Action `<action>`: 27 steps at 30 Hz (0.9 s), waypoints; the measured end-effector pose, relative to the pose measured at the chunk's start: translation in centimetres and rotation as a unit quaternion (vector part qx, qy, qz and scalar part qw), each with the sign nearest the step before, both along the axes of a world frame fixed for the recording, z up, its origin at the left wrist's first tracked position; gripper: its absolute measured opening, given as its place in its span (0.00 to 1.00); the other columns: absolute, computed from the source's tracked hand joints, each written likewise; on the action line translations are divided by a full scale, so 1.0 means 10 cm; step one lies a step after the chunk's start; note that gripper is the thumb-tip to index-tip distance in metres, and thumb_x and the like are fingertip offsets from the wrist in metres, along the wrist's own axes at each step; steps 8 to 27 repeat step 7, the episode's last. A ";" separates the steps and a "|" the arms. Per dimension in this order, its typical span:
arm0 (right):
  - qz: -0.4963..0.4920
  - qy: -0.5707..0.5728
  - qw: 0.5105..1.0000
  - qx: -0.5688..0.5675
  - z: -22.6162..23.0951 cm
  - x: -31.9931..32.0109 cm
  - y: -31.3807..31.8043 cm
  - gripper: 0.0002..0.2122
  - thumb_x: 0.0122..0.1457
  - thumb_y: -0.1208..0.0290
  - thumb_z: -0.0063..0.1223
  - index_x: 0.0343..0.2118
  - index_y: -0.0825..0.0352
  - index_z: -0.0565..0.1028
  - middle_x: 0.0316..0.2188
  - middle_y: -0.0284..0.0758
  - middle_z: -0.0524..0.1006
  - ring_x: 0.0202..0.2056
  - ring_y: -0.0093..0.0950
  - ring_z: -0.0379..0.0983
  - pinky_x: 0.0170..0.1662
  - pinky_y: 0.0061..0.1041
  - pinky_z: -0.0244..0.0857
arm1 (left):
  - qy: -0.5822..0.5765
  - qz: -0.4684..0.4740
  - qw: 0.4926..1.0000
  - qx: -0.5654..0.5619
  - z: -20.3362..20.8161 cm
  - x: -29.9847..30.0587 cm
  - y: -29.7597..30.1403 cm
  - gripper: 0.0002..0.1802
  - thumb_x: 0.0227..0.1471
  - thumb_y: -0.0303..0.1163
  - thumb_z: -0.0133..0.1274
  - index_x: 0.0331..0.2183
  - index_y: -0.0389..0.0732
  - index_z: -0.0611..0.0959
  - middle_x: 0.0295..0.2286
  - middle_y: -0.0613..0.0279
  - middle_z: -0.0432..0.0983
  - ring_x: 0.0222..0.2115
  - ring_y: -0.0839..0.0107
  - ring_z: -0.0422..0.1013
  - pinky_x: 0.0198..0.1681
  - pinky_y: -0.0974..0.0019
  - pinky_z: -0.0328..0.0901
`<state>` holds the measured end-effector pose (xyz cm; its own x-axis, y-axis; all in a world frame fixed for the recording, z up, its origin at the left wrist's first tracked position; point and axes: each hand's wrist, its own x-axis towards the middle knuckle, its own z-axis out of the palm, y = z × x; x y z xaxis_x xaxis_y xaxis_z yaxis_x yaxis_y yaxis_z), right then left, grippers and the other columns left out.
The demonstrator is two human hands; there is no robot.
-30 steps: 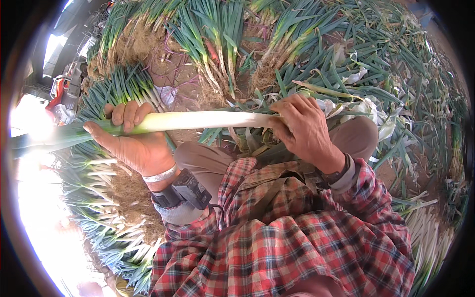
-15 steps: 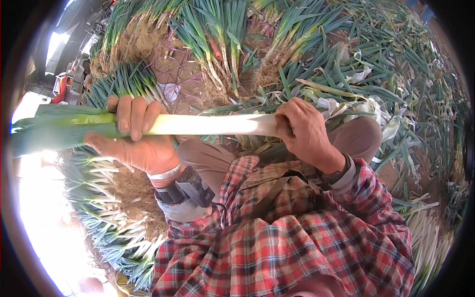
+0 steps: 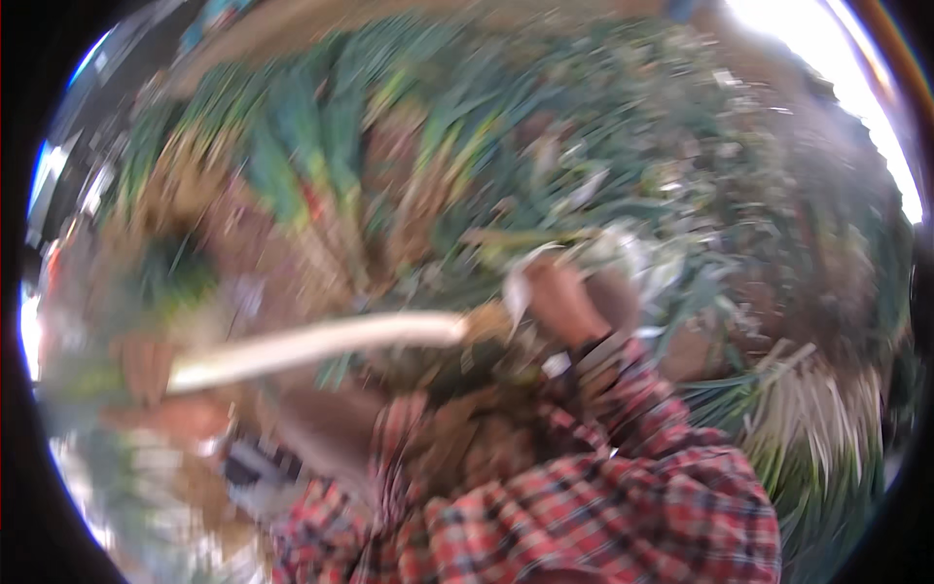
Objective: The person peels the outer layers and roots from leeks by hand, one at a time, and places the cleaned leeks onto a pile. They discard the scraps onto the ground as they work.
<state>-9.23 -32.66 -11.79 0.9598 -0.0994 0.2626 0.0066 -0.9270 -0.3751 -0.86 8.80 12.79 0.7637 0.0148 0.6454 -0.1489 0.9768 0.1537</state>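
Observation:
A long white leek (image 3: 326,350) lies almost level across my view, its green end at the left. My left hand (image 3: 156,394) is closed round it where white turns to green, blurred by motion. Brownish roots (image 3: 486,321) seem to show at its right tip. Off that tip, my right hand (image 3: 564,302) is apart from the stalk and closed on a pale, thin strip of leek skin (image 3: 517,294). Its fingertips are partly hidden and smeared.
Bunches of green leeks with roots (image 3: 331,195) stand on the ground ahead. Loose leaves and peelings (image 3: 623,175) are heaped at the far right. Cleaned white leeks (image 3: 827,419) lie in a pile at the right, and more rooted leeks (image 3: 175,487) at the lower left.
My right hand has come off the leek's white end and now has a pale strip in it. The leek and my left hand have shifted left and lower in view, and the whole view has swung.

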 end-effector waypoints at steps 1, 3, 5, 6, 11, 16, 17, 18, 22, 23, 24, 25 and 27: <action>-0.003 0.070 0.996 0.051 0.30 0.06 0.33 0.07 0.50 0.77 0.49 0.28 0.71 0.78 0.25 0.42 0.78 0.29 0.33 0.77 0.32 0.34 0.69 | -0.015 -0.001 0.999 0.043 -0.07 0.00 0.16 0.37 0.52 0.65 0.45 0.37 0.34 0.68 0.17 0.71 0.59 0.16 0.80 0.59 0.20 0.75 0.59; 0.079 -0.023 0.941 0.328 0.67 -0.03 0.55 0.10 0.47 0.77 0.62 0.34 0.68 0.78 0.28 0.38 0.78 0.34 0.33 0.76 0.37 0.30 0.69 | 0.021 0.010 0.999 0.047 -0.05 0.05 0.15 0.30 0.51 0.53 0.56 0.38 0.35 0.68 0.17 0.71 0.58 0.13 0.80 0.57 0.18 0.76 0.56; 0.199 -0.085 0.903 0.371 1.14 -0.11 0.73 0.20 0.52 0.71 0.64 0.46 0.70 0.71 0.35 0.39 0.76 0.38 0.32 0.74 0.42 0.29 0.68 | 0.023 0.007 0.999 0.037 -0.09 0.18 0.02 0.28 0.52 0.51 0.55 0.37 0.34 0.68 0.17 0.71 0.58 0.14 0.80 0.57 0.18 0.76 0.56; 0.242 -0.032 0.882 0.404 1.36 -0.14 0.75 0.19 0.53 0.68 0.64 0.45 0.69 0.72 0.41 0.41 0.75 0.42 0.33 0.74 0.45 0.29 0.67 | 0.037 0.030 0.998 0.045 -0.06 0.22 -0.05 0.27 0.52 0.48 0.55 0.37 0.34 0.67 0.18 0.70 0.57 0.15 0.80 0.57 0.18 0.75 0.56; 0.264 0.002 0.876 0.403 1.36 -0.12 0.76 0.23 0.54 0.68 0.64 0.51 0.67 0.68 0.46 0.41 0.72 0.46 0.34 0.73 0.48 0.30 0.65 | 0.032 0.023 0.998 0.042 -0.03 0.26 -0.11 0.27 0.52 0.48 0.55 0.37 0.34 0.67 0.18 0.70 0.57 0.15 0.80 0.57 0.18 0.75 0.56; 0.264 0.002 0.876 0.403 1.36 -0.12 0.76 0.23 0.54 0.68 0.64 0.51 0.67 0.68 0.46 0.41 0.72 0.46 0.34 0.73 0.48 0.30 0.65 | 0.032 0.023 0.998 0.042 -0.03 0.26 -0.11 0.27 0.52 0.48 0.55 0.37 0.34 0.67 0.18 0.70 0.57 0.15 0.80 0.57 0.18 0.75 0.56; 0.264 0.002 0.876 0.403 1.36 -0.12 0.76 0.23 0.54 0.68 0.64 0.51 0.67 0.68 0.46 0.41 0.72 0.46 0.34 0.73 0.48 0.30 0.65 | 0.032 0.023 0.998 0.042 -0.03 0.26 -0.11 0.27 0.52 0.48 0.55 0.37 0.34 0.67 0.18 0.70 0.57 0.15 0.80 0.57 0.18 0.75 0.56; 0.264 0.002 0.876 0.403 1.36 -0.12 0.76 0.23 0.54 0.68 0.64 0.51 0.67 0.68 0.46 0.41 0.72 0.46 0.34 0.73 0.48 0.30 0.65 | 0.032 0.023 0.998 0.042 -0.03 0.26 -0.11 0.27 0.52 0.48 0.55 0.37 0.34 0.67 0.18 0.70 0.57 0.15 0.80 0.57 0.18 0.75 0.56; 0.264 0.002 0.876 0.403 1.36 -0.12 0.76 0.23 0.54 0.68 0.64 0.51 0.67 0.68 0.46 0.41 0.72 0.46 0.34 0.73 0.48 0.30 0.65 | 0.032 0.023 0.998 0.042 -0.03 0.26 -0.11 0.27 0.52 0.48 0.55 0.37 0.34 0.67 0.18 0.70 0.57 0.15 0.80 0.57 0.18 0.75 0.56; 0.264 0.002 0.876 0.403 1.36 -0.12 0.76 0.23 0.54 0.68 0.64 0.51 0.67 0.68 0.46 0.41 0.72 0.46 0.34 0.73 0.48 0.30 0.65 | 0.032 0.023 0.998 0.042 -0.03 0.26 -0.11 0.27 0.52 0.48 0.55 0.37 0.34 0.67 0.18 0.70 0.57 0.15 0.80 0.57 0.18 0.75 0.56; 0.264 0.002 0.876 0.403 1.36 -0.12 0.76 0.23 0.54 0.68 0.64 0.51 0.67 0.68 0.46 0.41 0.72 0.46 0.34 0.73 0.48 0.30 0.65 | 0.032 0.023 0.998 0.042 -0.03 0.26 -0.11 0.27 0.52 0.48 0.55 0.37 0.34 0.67 0.18 0.70 0.57 0.15 0.80 0.57 0.18 0.75 0.56; 0.264 0.002 0.876 0.403 1.36 -0.12 0.76 0.23 0.54 0.68 0.64 0.51 0.67 0.68 0.46 0.41 0.72 0.46 0.34 0.73 0.48 0.30 0.65 | 0.032 0.023 0.998 0.042 -0.03 0.26 -0.11 0.27 0.52 0.48 0.55 0.37 0.34 0.67 0.18 0.70 0.57 0.15 0.80 0.57 0.18 0.75 0.56; 0.264 0.002 0.876 0.403 1.36 -0.12 0.76 0.23 0.54 0.68 0.64 0.51 0.67 0.68 0.46 0.41 0.72 0.46 0.34 0.73 0.48 0.30 0.65 | 0.032 0.023 0.998 0.042 -0.03 0.26 -0.11 0.27 0.52 0.48 0.55 0.37 0.34 0.67 0.18 0.70 0.57 0.15 0.80 0.57 0.18 0.75 0.56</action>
